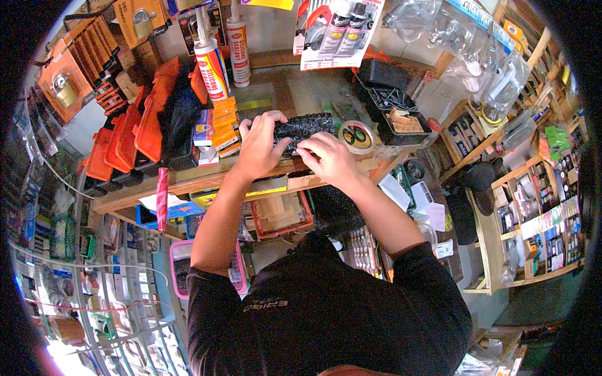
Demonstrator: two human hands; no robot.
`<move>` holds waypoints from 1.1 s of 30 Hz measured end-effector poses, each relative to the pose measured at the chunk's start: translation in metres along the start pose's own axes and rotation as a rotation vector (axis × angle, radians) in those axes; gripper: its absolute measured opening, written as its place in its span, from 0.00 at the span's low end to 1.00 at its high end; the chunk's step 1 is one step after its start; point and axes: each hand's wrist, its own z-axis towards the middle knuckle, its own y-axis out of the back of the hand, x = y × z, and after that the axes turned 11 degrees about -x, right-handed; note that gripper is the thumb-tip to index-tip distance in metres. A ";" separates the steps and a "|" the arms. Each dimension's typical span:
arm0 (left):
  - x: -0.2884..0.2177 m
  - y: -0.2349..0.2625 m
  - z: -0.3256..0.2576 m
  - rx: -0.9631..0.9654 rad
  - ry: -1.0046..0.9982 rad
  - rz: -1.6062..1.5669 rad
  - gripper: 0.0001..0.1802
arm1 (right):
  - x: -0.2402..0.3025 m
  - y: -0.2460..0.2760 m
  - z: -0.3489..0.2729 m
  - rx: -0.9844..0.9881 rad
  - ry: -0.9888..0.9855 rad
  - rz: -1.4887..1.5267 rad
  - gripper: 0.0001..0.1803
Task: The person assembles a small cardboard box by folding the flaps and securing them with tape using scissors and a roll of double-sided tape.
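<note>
A black, glossy, bubble-textured plastic bundle (305,127) lies on the wood-edged counter (135,195). At its left end, the left hand (260,139) arches with fingers bent and thumb apart, probably to steady it. At its near side, the right hand (328,156) gathers fingertips toward the thumb; what they pinch, if anything, I cannot tell. Both forearms converge on the bundle. Just right of it, a round cream tape roll (342,135) sits, seemingly kept handy.
</note>
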 end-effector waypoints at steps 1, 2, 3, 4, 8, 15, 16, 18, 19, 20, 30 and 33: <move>0.000 0.000 0.000 0.002 0.002 0.002 0.26 | 0.000 0.000 0.000 0.007 -0.007 0.001 0.07; 0.000 0.000 -0.001 0.005 0.004 0.004 0.26 | 0.000 0.000 0.000 0.007 -0.011 -0.002 0.07; 0.000 0.000 -0.001 0.008 0.006 0.005 0.26 | 0.000 0.000 0.000 0.006 -0.015 -0.006 0.07; 0.000 -0.001 -0.001 0.004 0.009 0.002 0.25 | 0.000 -0.001 0.000 0.005 -0.020 -0.010 0.07; 0.000 0.000 -0.002 0.003 0.009 0.000 0.23 | 0.000 -0.001 0.002 0.026 -0.017 -0.038 0.07; 0.002 0.003 -0.001 0.049 -0.042 0.008 0.21 | -0.003 -0.003 -0.001 -0.011 -0.003 -0.025 0.06; 0.003 0.005 -0.001 0.062 -0.044 -0.015 0.23 | -0.003 -0.003 -0.001 -0.017 0.000 -0.020 0.06; 0.003 0.010 0.001 0.090 -0.049 -0.067 0.25 | -0.004 -0.004 -0.001 -0.040 0.012 -0.015 0.06; 0.001 0.013 0.003 0.117 -0.055 -0.084 0.27 | -0.004 -0.004 -0.001 -0.052 0.016 -0.015 0.06; -0.002 0.018 0.006 0.143 -0.060 -0.102 0.28 | -0.005 -0.004 -0.001 -0.053 -0.006 -0.002 0.05; 0.014 0.013 0.006 0.176 0.105 -0.145 0.32 | -0.009 -0.004 0.003 -0.042 -0.060 0.087 0.05; 0.012 0.012 0.006 0.151 0.081 -0.168 0.31 | -0.010 -0.003 0.007 -0.018 -0.019 0.064 0.05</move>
